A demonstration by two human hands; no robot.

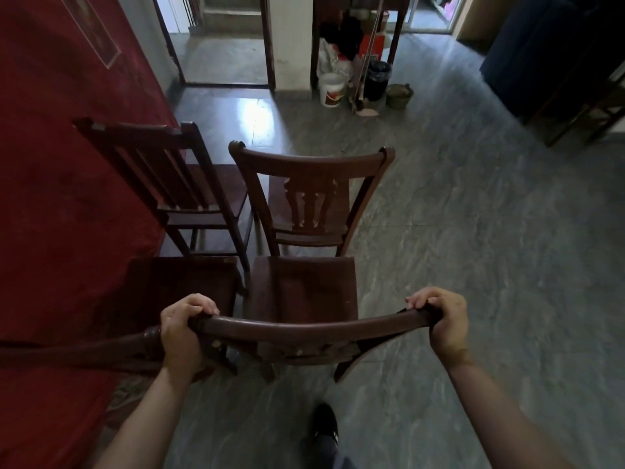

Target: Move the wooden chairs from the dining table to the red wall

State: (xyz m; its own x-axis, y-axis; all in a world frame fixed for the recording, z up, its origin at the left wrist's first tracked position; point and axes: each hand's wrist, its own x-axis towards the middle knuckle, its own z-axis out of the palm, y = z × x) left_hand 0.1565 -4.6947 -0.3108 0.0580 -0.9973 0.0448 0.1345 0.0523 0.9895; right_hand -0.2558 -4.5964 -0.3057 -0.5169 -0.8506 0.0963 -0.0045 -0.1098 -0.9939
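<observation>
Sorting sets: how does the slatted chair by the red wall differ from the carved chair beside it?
The slatted chair has vertical slats and a straight rail; the carved chair has one pierced splat and a curved rail. The slatted chair stands nearer the red wall than the carved chair. Both are dark wood.

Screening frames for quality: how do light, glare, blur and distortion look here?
Head view: dim overall, with a white glare patch on the floor. Head view: the dark chairs lose detail in shadow. Head view: wide-angle bending curves the red wall at the edge; the left hand and right hand on the held chair look sharp.
</observation>
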